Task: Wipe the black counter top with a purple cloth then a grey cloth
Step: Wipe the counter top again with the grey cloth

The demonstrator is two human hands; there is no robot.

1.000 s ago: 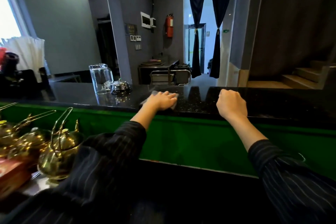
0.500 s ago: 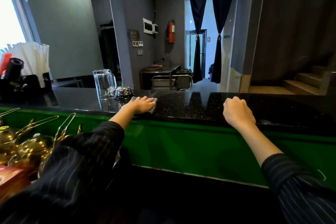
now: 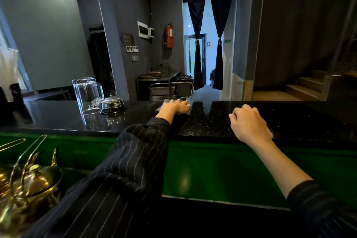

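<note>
Head view: L hand (image 3: 173, 107) flat, fingers straight, pressing cloth (image 3: 166, 101) on black counter (image 3: 212, 123); R hand (image 3: 249, 124) loosely curled on it, holding nothing.

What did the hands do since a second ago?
The left hand slid the cloth left toward the bell, then back right, away from it, still pressing it flat. The right hand stayed resting on the counter, holding nothing. The glass and bell did not move.
</note>
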